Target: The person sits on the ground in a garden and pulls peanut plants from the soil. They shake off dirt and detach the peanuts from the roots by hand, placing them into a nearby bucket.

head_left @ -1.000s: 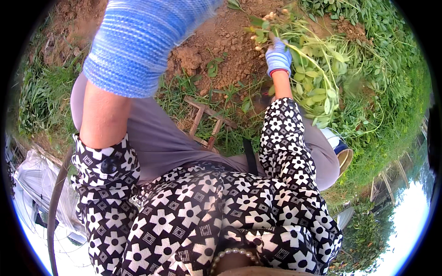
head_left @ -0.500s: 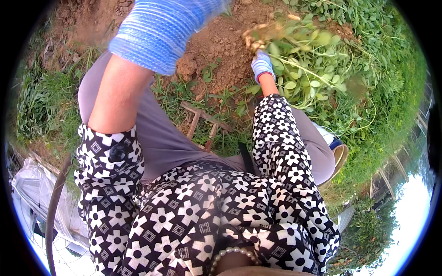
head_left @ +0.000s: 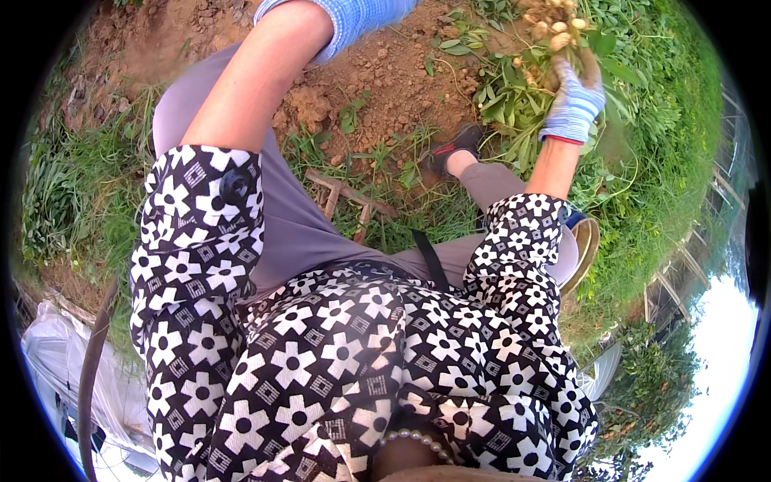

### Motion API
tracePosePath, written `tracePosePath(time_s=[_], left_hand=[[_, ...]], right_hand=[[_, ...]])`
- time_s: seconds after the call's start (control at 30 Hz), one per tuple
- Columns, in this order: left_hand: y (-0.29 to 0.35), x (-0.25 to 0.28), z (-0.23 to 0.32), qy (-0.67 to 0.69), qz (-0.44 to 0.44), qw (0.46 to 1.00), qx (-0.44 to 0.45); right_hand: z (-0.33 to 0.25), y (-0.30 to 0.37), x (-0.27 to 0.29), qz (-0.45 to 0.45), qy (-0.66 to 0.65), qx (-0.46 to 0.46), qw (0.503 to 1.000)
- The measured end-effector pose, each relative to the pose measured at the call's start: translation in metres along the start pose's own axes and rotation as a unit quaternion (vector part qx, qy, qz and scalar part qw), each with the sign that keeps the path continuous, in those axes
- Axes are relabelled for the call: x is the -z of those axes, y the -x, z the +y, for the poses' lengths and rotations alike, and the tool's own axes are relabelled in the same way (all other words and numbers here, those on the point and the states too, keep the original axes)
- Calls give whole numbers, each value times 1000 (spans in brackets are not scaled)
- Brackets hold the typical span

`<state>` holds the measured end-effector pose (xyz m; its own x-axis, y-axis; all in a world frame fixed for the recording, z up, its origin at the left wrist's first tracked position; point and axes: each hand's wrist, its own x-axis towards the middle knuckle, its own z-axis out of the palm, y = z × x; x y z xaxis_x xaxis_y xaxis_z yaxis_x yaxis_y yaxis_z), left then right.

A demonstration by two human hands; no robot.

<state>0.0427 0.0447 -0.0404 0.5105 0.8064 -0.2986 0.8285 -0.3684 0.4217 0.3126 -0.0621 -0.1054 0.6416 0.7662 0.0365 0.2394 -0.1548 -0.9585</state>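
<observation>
My right hand [head_left: 577, 100], in a blue-and-white knitted glove with soiled fingers, is closed around the stems of a pulled peanut plant. Clustered pale peanut pods [head_left: 556, 34] hang at the plant's root end, just beyond the fingertips. Its green leaves [head_left: 620, 68] trail to the right of the hand. Leafy plants [head_left: 507, 104] lie on the ground beside and below the grip. Up at the top edge, my left hand [head_left: 353, 22] wears a matching blue glove over the bare soil [head_left: 385, 76]. The picture's edge cuts off its fingers.
Low wooden pieces [head_left: 349, 195] lie in the grass between my legs. My dark shoe [head_left: 456, 149] is near the plants. Dense green foliage [head_left: 671, 120] covers the right side. A brown pole or hose [head_left: 96, 361] and white sheeting [head_left: 56, 337] are at lower left.
My right hand has moved right and farther away with the peanut plant, uncovering soil and my shoe. My left hand has shifted right and up, farther out of the picture.
</observation>
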Motion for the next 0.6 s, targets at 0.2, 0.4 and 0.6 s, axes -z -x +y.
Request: tracePosePath(time_s=[0.2,0.4,0.6], left_hand=[[-2,-12,1,-12,10,999,-48],[-7,-30,44,-34,-168,984,-43],[-41,-140,87,-22,-143,961,-234]], right_hand=[[-15,5,59,49,-7,-21,999],[-10,29,106,25,-47,-115,992],[1,55,118,-51,-178,-135,973]])
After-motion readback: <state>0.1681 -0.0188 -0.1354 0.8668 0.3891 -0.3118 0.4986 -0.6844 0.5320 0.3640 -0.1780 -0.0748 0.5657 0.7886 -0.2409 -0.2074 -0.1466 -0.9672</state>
